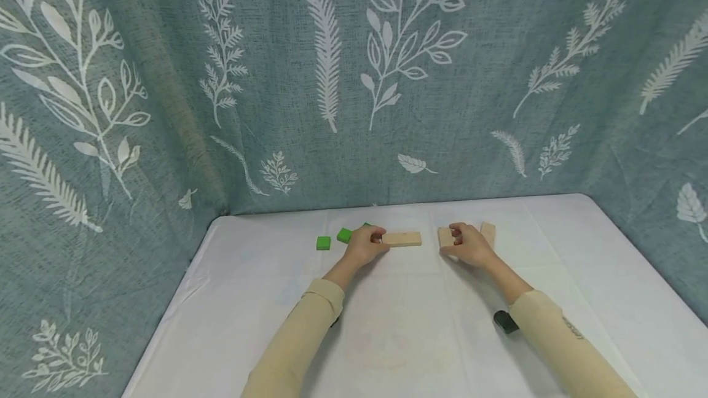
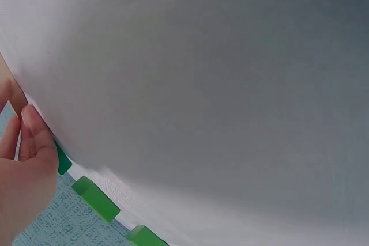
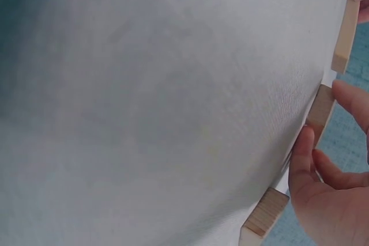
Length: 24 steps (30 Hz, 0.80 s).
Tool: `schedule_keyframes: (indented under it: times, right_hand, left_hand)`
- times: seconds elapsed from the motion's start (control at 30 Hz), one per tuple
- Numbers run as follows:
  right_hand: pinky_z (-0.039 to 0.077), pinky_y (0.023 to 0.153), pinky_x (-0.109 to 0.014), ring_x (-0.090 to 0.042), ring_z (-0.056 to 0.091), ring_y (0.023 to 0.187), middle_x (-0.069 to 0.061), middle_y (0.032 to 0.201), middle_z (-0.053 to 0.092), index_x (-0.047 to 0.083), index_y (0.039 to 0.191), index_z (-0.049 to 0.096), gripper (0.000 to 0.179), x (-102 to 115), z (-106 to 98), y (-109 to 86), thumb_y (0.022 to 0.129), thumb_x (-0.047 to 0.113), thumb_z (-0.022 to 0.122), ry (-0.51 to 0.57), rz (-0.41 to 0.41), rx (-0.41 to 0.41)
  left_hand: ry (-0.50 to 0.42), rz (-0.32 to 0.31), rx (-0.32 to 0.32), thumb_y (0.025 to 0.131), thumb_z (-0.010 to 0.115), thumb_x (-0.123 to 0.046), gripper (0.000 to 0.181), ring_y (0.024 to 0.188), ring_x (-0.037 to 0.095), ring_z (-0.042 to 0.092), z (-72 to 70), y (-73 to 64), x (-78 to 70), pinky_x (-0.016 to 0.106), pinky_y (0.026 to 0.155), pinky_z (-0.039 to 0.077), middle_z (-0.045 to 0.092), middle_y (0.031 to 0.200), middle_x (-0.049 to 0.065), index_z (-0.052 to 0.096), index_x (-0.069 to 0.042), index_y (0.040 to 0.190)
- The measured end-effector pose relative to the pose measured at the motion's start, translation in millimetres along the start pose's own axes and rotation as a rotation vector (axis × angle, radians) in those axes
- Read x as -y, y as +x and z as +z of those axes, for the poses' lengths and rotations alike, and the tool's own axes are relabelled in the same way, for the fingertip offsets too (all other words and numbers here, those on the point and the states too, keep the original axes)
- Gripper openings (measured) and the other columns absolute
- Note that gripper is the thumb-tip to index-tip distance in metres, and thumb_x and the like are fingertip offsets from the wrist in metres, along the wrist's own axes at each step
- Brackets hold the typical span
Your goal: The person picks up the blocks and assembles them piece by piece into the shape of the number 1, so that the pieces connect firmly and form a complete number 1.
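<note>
My left hand (image 1: 365, 246) holds the left end of a long, pale wooden block (image 1: 402, 239) lying flat on the white tabletop, thumb and fingers on either side. To its right, my right hand (image 1: 470, 245) pinches a second wooden block (image 1: 445, 237) between thumb and fingers, also seen in the right wrist view, where its block (image 3: 321, 105) lies a short gap from the long one (image 3: 346, 36). A third wooden block (image 1: 488, 232) lies just beyond the right hand, partly hidden by it. The left wrist view shows the left fingers (image 2: 37, 133) at the block's end.
Left of the left hand lie green blocks: one (image 1: 323, 242) outermost, another (image 1: 344, 235) nearer, and a third (image 1: 367, 225) mostly covered by the hand. A white cloth (image 1: 398, 324) covers the table. A patterned blue-green curtain (image 1: 354, 164) stands behind it and along both sides.
</note>
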State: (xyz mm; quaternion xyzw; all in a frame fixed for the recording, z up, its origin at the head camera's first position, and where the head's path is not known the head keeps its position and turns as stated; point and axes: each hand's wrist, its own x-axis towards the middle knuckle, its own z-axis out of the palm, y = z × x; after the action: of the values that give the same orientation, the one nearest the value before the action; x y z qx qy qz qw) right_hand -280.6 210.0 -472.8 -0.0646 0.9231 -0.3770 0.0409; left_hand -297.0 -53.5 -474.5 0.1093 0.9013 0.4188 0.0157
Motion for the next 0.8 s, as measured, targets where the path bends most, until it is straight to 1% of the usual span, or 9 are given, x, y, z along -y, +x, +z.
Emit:
schedule_keyframes:
  times: [0.13, 0.33, 0.43, 0.57, 0.8]
  right_hand:
    - [0.048, 0.084, -0.045, -0.034, 0.054, 0.1, -0.03, 0.122, 0.053, -0.014, 0.135, 0.042, 0.064, -1.1, 0.6, 0.5, 0.087, 0.016, 0.072, -0.001, 0.001, -0.004]
    - [0.048, 0.085, -0.044, -0.034, 0.053, 0.1, -0.03, 0.123, 0.052, -0.014, 0.135, 0.042, 0.065, -0.6, 0.9, 0.0, 0.087, 0.017, 0.072, 0.006, 0.006, -0.003]
    - [0.048, 0.085, -0.044, -0.034, 0.053, 0.101, -0.03, 0.124, 0.052, -0.014, 0.135, 0.042, 0.064, -0.1, 0.7, -0.5, 0.087, 0.017, 0.072, 0.008, 0.005, 0.0]
    - [0.047, 0.085, -0.044, -0.034, 0.053, 0.1, -0.03, 0.124, 0.052, -0.013, 0.135, 0.042, 0.064, 0.0, 0.7, -0.5, 0.088, 0.016, 0.072, 0.007, 0.007, 0.001]
    - [0.048, 0.085, -0.045, -0.034, 0.053, 0.1, -0.03, 0.123, 0.051, -0.014, 0.136, 0.041, 0.064, 0.3, 0.1, 0.2, 0.088, 0.016, 0.071, 0.012, 0.001, 0.009]
  left_hand:
    - [0.007, 0.004, 0.0, 0.084, 0.076, -0.007, 0.033, 0.091, 0.023, 0.06, 0.2, -0.4, 0.5, 0.03, 0.076, 0.051, 0.066, 0.1, 0.012, 0.068, 0.002, 0.116]
    - [0.009, 0.029, 0.001, 0.083, 0.076, -0.004, 0.031, 0.087, 0.022, 0.06, -1.0, -2.8, 0.4, 0.029, 0.075, 0.051, 0.066, 0.096, 0.013, 0.068, 0.004, 0.112]
    - [-0.007, 0.027, 0.002, 0.082, 0.077, -0.004, 0.031, 0.088, 0.022, 0.061, -1.2, -3.7, 0.9, 0.028, 0.075, 0.051, 0.066, 0.096, 0.012, 0.068, 0.004, 0.111]
    - [-0.026, 0.043, -0.003, 0.082, 0.077, -0.004, 0.031, 0.089, 0.023, 0.062, -1.2, -4.7, 1.9, 0.029, 0.076, 0.052, 0.067, 0.096, 0.013, 0.068, 0.004, 0.11]
    - [-0.029, 0.066, -0.005, 0.082, 0.077, -0.005, 0.031, 0.089, 0.024, 0.063, -2.1, -6.3, 2.5, 0.03, 0.077, 0.053, 0.067, 0.095, 0.014, 0.068, 0.005, 0.11]
